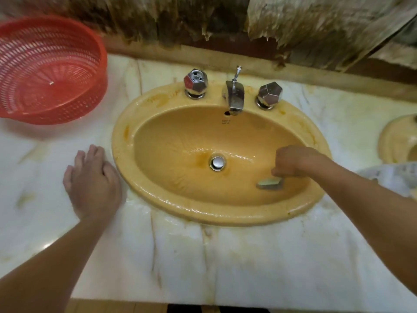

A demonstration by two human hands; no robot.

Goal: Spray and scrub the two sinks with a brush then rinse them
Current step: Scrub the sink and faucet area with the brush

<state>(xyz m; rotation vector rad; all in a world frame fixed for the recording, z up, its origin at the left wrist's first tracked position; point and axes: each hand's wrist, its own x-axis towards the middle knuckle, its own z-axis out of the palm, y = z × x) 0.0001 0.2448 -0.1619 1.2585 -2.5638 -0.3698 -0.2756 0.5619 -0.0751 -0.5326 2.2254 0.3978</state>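
An oval orange-yellow sink fills the middle of a marble counter; its bowl is wet and stained around the closed chrome drain plug. My right hand is inside the bowl at its right side and grips a small brush, whose pale head lies against the bowl's lower right wall. My left hand rests flat on the counter just left of the sink rim. The edge of a second orange sink shows at the far right.
A chrome spout and two faceted chrome knobs stand on the sink's back rim. A red plastic basket lies tilted at the back left. A pale cloth shows at the right edge. Peeling wall behind.
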